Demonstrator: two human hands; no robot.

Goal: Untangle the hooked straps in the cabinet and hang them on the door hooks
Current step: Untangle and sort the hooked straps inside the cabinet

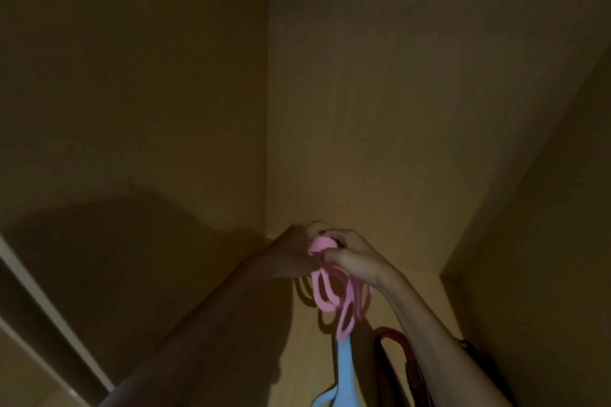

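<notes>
Inside a dim wooden cabinet, a bundle of pink straps hangs in several loops from both hands. My left hand pinches the top of the pink bundle from the left. My right hand grips the same top from the right, fingers curled around it. A light blue strap dangles from the lowest pink loop and runs down out of the picture. No door hooks are in view.
The cabinet's back corner rises straight above the hands. A dark red bag handle stands just right of the blue strap, under my right forearm. A pale door or frame edge slants across the lower left.
</notes>
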